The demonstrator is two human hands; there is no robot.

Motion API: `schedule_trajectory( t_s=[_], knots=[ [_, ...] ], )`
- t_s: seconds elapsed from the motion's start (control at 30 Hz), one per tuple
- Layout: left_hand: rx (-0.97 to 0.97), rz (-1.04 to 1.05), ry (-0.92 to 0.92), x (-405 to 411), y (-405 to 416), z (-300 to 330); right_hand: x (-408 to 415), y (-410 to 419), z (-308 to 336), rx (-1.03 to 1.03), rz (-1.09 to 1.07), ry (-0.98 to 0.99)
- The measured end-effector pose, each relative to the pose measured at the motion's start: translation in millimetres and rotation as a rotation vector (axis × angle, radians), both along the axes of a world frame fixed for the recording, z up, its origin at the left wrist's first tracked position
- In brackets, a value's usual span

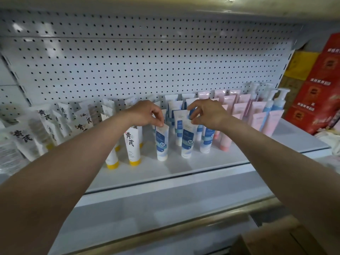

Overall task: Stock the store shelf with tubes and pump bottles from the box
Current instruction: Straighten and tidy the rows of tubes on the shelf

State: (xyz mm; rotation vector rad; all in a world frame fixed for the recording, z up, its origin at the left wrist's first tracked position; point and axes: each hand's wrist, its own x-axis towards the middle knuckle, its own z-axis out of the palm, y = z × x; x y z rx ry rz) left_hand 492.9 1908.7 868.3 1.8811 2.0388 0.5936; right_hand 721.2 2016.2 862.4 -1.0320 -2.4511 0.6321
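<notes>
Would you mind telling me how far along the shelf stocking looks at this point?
Mostly done: yellow-capped tubes, pink tubes and pump bottles already stand in rows on the shelf. In hand: the left hand and right hand each pinch the top of a front-row blue tube. Bare shelf remains at front right; the box's contents aren't visible.

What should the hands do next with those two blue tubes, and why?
Probably let go. The left hand pinches the top of one blue tube and the right hand pinches the next blue tube. Both already stand cap-down on the shelf, in the front row.
</notes>
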Motion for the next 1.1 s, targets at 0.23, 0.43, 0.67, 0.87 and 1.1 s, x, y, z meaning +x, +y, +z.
schedule_trajectory(
  t_s=[0.23, 0.43, 0.67, 0.87, 1.1],
  knots=[
    [0.078, 0.135, -0.047, 9, 3, -13, -1, -7, 4, 0.051, -0.005, -0.085],
    [0.089, 0.143, -0.050, 16, 5, -15, -1, -11, 3, 0.104, 0.014, -0.117],
    [0.097, 0.146, -0.045, 13, 3, -16, 1, -8, 5, 0.109, 0.042, -0.120],
    [0.106, 0.140, -0.041, 14, 2, -17, 2, -7, 6, 0.111, 0.051, -0.121],
    [0.096, 0.134, -0.069, 12, 2, -13, 0, -9, 7, 0.114, 0.064, -0.126]
  ],
)
